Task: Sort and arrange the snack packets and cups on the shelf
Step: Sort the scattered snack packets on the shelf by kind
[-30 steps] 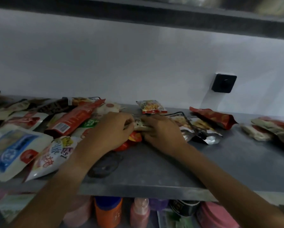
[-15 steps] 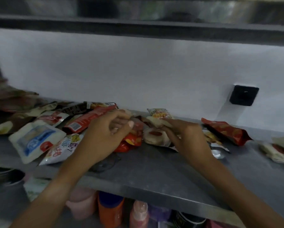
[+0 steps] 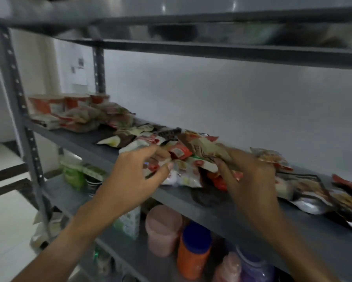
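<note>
Motion blur softens the view. Several snack packets (image 3: 183,176) lie heaped along the grey shelf (image 3: 183,202). My right hand (image 3: 250,178) pinches a cream and brown packet (image 3: 207,151) and holds it just above the heap. My left hand (image 3: 134,176) hovers over the left side of the heap with thumb and fingers curled close to a white packet (image 3: 134,147); whether it grips anything is unclear. Three red and white cups (image 3: 77,101) stand at the shelf's far left end, with another mound of packets (image 3: 95,119) in front of them.
More packets (image 3: 313,192) lie to the right of my hands. A slotted metal post (image 3: 22,110) stands at the left, and an upper shelf (image 3: 211,49) runs overhead. On the shelf below are a pink container (image 3: 163,228), an orange jar with a blue lid (image 3: 193,255) and green packs (image 3: 73,174).
The view has swung left and back, bringing the cups and the post into sight. Both hands have risen from the heap, the right one lifting the cream packet.
</note>
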